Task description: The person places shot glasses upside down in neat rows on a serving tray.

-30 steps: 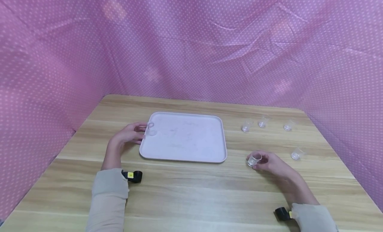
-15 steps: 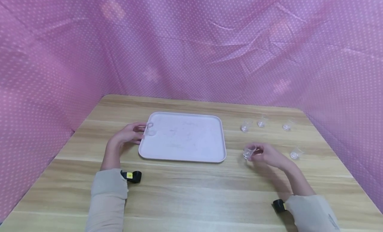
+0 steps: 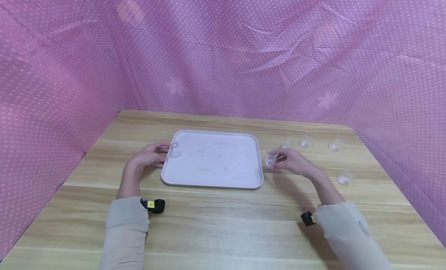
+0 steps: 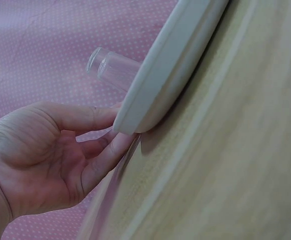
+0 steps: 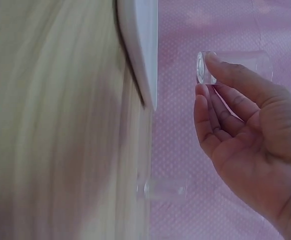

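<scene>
At the left end of the white tray (image 3: 216, 159), my left hand (image 3: 150, 156) pinches the rim between thumb and fingers. Just inside that rim a small clear shot glass (image 4: 116, 67) stands upside down, thick base up. My right hand (image 3: 289, 161) holds another clear shot glass (image 5: 235, 65) by thumb and fingers, off the table beside the tray's right edge. Its thick base faces down in the right wrist view, with the thumb near the base.
More clear shot glasses stand right of the tray: one (image 3: 304, 142) at the back, another (image 3: 333, 145) farther right, and one (image 3: 343, 178) nearer the front. One (image 3: 286, 142) is partly hidden behind my right hand. A pink dotted curtain (image 3: 223, 61) surrounds the wooden table (image 3: 216, 227).
My right hand has lifted its shot glass from the table and carried it left and away from me, up to the tray's right edge. The left hand and tray have stayed put.
</scene>
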Tool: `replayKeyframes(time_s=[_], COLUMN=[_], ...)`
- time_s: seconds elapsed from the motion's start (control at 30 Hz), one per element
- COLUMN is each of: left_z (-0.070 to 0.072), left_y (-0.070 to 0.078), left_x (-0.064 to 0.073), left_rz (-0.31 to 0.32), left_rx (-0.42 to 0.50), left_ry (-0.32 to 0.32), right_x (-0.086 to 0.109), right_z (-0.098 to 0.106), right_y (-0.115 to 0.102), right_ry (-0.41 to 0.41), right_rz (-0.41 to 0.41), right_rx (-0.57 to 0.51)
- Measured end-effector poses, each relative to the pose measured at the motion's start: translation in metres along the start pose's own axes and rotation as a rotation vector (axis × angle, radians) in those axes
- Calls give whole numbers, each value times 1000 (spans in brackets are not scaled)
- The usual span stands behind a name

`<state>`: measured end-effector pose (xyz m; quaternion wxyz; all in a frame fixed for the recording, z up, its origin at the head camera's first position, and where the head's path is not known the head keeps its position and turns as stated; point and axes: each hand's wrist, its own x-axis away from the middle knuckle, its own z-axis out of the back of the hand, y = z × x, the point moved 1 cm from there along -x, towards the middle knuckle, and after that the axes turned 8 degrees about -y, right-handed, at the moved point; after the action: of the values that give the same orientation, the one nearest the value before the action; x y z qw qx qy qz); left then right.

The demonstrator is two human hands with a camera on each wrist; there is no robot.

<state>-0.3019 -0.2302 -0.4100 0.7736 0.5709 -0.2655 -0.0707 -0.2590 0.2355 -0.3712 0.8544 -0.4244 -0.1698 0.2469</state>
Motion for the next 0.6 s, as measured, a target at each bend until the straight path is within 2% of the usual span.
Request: replayKeyframes(time_s=[0.2, 0.6], left_z=[0, 2], left_y=[0, 1], left_x=[-1, -4], left_rz=[3, -17], left_rx=[-3, -11], left_ry=[8, -6], right_x=[-24, -68], right_z=[-6, -23], right_y=[-14, -38], right_ry=[-1, -1], right_rz=[20, -1], right_rx=[-16, 12])
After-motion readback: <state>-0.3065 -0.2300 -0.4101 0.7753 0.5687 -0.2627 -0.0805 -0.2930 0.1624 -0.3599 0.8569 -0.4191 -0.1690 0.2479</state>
